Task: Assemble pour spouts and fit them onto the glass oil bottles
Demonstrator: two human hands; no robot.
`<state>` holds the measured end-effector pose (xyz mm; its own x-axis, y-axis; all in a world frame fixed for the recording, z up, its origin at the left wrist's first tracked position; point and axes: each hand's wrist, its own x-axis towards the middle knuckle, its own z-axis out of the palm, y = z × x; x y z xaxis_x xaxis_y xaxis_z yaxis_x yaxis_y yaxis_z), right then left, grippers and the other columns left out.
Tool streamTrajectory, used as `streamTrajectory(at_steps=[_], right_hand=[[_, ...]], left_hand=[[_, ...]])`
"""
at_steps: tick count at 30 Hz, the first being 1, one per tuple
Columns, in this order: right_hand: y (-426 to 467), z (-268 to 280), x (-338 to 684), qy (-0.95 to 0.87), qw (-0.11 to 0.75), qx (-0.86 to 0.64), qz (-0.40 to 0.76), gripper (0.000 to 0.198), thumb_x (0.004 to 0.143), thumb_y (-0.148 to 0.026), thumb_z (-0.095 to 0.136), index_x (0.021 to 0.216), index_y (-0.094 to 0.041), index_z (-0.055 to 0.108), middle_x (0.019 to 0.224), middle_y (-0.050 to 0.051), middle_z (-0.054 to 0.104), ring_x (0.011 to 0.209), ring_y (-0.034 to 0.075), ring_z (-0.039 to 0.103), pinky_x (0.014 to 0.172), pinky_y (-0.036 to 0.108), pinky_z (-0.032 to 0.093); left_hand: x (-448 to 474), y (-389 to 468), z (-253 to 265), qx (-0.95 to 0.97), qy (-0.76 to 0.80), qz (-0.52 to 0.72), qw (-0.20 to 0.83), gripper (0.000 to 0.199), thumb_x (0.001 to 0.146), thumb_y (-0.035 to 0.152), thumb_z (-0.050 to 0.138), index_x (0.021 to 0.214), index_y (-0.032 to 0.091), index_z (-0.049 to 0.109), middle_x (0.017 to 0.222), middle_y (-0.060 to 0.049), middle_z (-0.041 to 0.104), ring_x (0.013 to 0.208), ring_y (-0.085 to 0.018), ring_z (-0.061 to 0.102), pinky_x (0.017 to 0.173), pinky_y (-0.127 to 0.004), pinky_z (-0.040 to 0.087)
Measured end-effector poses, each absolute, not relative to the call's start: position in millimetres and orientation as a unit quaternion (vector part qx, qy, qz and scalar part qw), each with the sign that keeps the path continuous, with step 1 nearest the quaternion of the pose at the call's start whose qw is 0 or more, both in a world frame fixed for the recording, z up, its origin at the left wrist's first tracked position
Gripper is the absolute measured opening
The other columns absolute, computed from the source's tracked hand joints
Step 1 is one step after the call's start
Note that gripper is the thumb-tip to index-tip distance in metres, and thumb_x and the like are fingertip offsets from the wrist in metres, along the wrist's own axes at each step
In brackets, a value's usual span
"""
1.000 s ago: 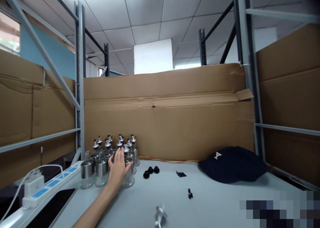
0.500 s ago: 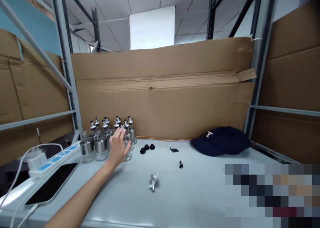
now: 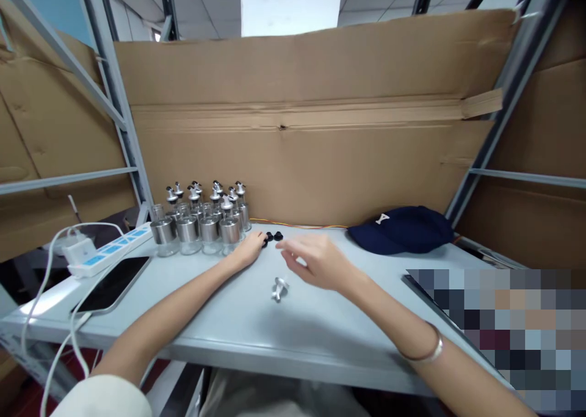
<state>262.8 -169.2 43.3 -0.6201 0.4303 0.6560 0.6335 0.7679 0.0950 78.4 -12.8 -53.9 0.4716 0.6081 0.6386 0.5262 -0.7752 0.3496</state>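
Grey desk point(image 3: 320, 337): left hand point(image 3: 249, 250) loosely open at black caps point(image 3: 273, 237); right hand point(image 3: 315, 261) open, empty, above metal spout point(image 3: 279, 288). Pinch one cap; avoid nudging bottles point(image 3: 201, 218).

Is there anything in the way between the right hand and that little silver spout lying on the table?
Nothing visible. The right hand hovers open just above and to the right of the silver spout, with only bare table between them. The left hand is farther back, by the black caps.

Both hands point(image 3: 249, 250) point(image 3: 315, 261) reach forward, fingers loosely spread.
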Motion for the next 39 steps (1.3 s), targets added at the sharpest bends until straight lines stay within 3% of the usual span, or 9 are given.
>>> streamTrajectory(at_steps=[5,10,13,19,22,29,35,39], right_hand=[[-143,28,282,-0.870,0.222,-0.428,0.110,0.024,0.083,-0.017,0.043,0.094,-0.018,0.064,0.068,0.002,0.068,0.060,0.012,0.059,0.058,0.021,0.042],[-123,20,315,-0.833,0.213,-0.510,0.020,0.028,0.077,-0.010,0.043,0.090,-0.014,0.067,0.067,0.004,0.066,0.061,0.014,0.058,0.060,0.023,0.040],[-116,21,336,-0.805,0.227,-0.548,0.015,0.029,0.074,-0.008,0.042,0.089,-0.014,0.066,0.069,0.004,0.066,0.063,0.015,0.059,0.060,0.022,0.041],[-109,15,348,-0.799,0.167,-0.575,0.055,0.026,0.070,-0.005,0.046,0.082,-0.015,0.066,0.064,0.001,0.067,0.061,0.014,0.060,0.059,0.022,0.041],[-110,13,345,-0.795,0.177,-0.577,0.056,0.021,0.075,-0.010,0.047,0.082,-0.016,0.066,0.065,0.001,0.068,0.060,0.013,0.060,0.060,0.022,0.042],[-110,8,341,-0.800,0.200,-0.562,0.060,0.019,0.077,-0.014,0.047,0.083,-0.016,0.066,0.068,0.003,0.069,0.065,0.015,0.062,0.063,0.023,0.044],[-109,6,340,-0.805,0.233,-0.543,0.055,0.021,0.077,-0.013,0.046,0.085,-0.016,0.065,0.071,0.004,0.068,0.065,0.014,0.061,0.063,0.023,0.044],[-108,6,341,-0.804,0.262,-0.532,0.036,0.022,0.079,-0.015,0.045,0.087,-0.014,0.065,0.076,0.006,0.068,0.067,0.015,0.061,0.064,0.023,0.044]], left_hand=[[82,-59,-31,0.858,0.343,0.376,0.074,0.021,0.090,0.030,0.041,0.097,0.015,0.055,0.091,-0.006,0.060,0.086,-0.017,0.056,0.082,-0.032,0.045],[95,-89,-34,0.873,0.323,0.346,0.121,0.018,0.087,0.033,0.046,0.092,0.016,0.051,0.088,-0.006,0.060,0.084,-0.018,0.057,0.080,-0.033,0.045],[100,-89,-41,0.850,0.317,0.374,0.192,0.016,0.086,0.031,0.047,0.093,0.016,0.048,0.092,-0.007,0.060,0.087,-0.017,0.058,0.080,-0.032,0.046],[102,-88,-48,0.812,0.319,0.380,0.308,0.015,0.083,0.029,0.050,0.090,0.016,0.049,0.095,-0.006,0.062,0.088,-0.016,0.060,0.079,-0.031,0.047],[100,-85,-47,0.832,0.351,0.341,0.261,0.013,0.082,0.026,0.051,0.089,0.016,0.051,0.093,-0.005,0.062,0.086,-0.016,0.058,0.077,-0.031,0.046],[79,-65,-41,0.879,0.412,0.238,-0.023,0.019,0.082,0.014,0.046,0.098,0.018,0.056,0.104,-0.008,0.061,0.105,-0.025,0.049,0.087,-0.042,0.035],[80,-65,-42,0.927,0.336,0.163,-0.033,0.037,0.084,0.007,0.034,0.107,0.019,0.060,0.124,-0.010,0.055,0.115,-0.025,0.048,0.091,-0.043,0.036],[84,-82,-32,0.949,0.255,0.180,-0.035,0.059,0.075,-0.002,0.036,0.129,0.021,0.046,0.140,-0.010,0.042,0.129,-0.023,0.036,0.100,-0.043,0.033]])
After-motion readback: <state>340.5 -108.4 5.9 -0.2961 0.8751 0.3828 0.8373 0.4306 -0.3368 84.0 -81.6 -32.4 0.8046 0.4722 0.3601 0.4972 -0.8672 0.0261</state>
